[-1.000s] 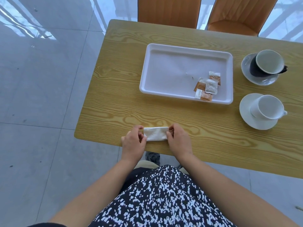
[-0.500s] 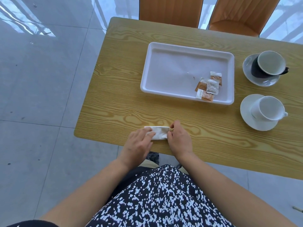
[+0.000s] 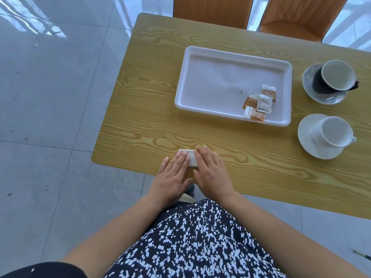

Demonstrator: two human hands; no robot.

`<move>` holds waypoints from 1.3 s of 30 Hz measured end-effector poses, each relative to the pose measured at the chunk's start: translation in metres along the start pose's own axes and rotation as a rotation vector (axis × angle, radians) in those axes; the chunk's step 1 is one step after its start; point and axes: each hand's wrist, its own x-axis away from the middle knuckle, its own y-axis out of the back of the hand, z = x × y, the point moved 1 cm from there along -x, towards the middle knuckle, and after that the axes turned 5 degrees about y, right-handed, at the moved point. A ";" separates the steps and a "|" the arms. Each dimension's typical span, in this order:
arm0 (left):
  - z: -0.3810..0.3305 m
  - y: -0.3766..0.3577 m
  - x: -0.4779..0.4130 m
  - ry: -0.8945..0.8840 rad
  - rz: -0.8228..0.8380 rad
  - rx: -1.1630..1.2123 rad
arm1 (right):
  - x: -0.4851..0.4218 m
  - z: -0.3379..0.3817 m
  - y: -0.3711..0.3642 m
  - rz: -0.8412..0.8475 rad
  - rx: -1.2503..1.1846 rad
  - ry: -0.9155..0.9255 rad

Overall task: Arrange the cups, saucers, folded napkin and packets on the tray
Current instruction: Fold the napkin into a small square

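— What is filling the middle of the frame?
— A yellow wood-grain surface [image 3: 160,109], running toward the lower right.
— And beyond it?
— Two orange chairs [image 3: 210,11] are standing at the top edge; grey floor tiles [image 3: 50,97] are reflecting light at left.

Both hands flat on napkin [image 3: 190,157] at near counter [image 3: 140,109] edge: left hand [image 3: 172,177], right hand [image 3: 212,175], palms down, side by side. White tray [image 3: 200,101] beyond, packets [image 3: 259,103] in its near-right corner. Two cups on saucers right of tray: dark cup [image 3: 331,77], white cup [image 3: 331,133].
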 end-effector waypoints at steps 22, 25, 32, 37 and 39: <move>0.015 0.003 0.002 -0.075 0.019 -0.110 | 0.014 -0.027 -0.016 0.173 0.228 0.034; 0.014 -0.003 0.004 -0.061 0.026 -0.134 | 0.015 -0.021 -0.021 0.172 0.237 0.082; 0.014 -0.007 0.003 -0.040 0.038 -0.128 | 0.006 -0.011 -0.028 0.235 0.244 0.085; 0.015 -0.006 0.003 -0.054 0.046 -0.128 | 0.008 -0.016 -0.028 0.251 0.249 0.079; 0.016 -0.005 0.003 -0.061 0.047 -0.125 | 0.011 -0.021 -0.026 0.246 0.251 0.071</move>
